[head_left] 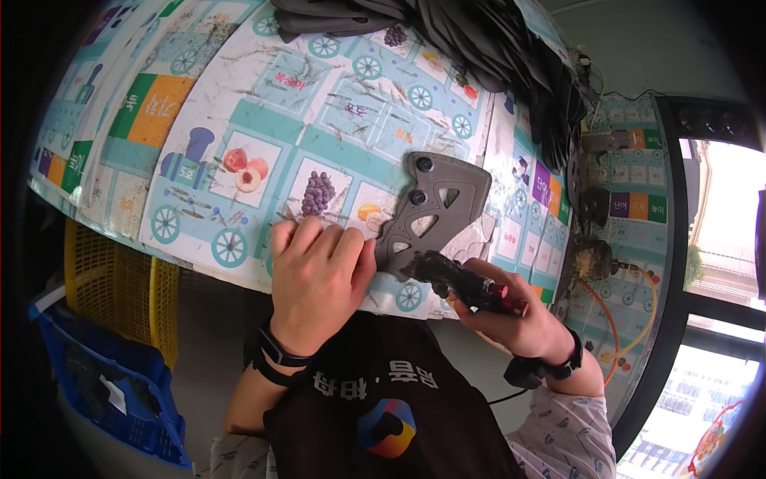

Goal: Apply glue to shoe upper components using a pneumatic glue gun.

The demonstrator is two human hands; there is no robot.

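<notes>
A grey plastic bracket (448, 191), flat with cut-out openings and two dark round knobs, lies over the table's near edge region, slightly right of centre. My left hand (319, 267) is closed, its fingers curled down against the table and its thumb side touching the bracket's lower left end; its fingertips are hidden. In my right hand (511, 319) are pliers (459, 281), black and worn with red handle ends. Their tip meets the bracket's lower end, and the jaws are too dark to make out.
The table (231, 144) wears a printed sheet with fruit pictures. A heap of dark grey parts (487, 48) lies along its far side. Left below stand a yellow crate (120, 279) and a blue basket (120, 391). Orange and yellow hoses (613, 335) hang at right.
</notes>
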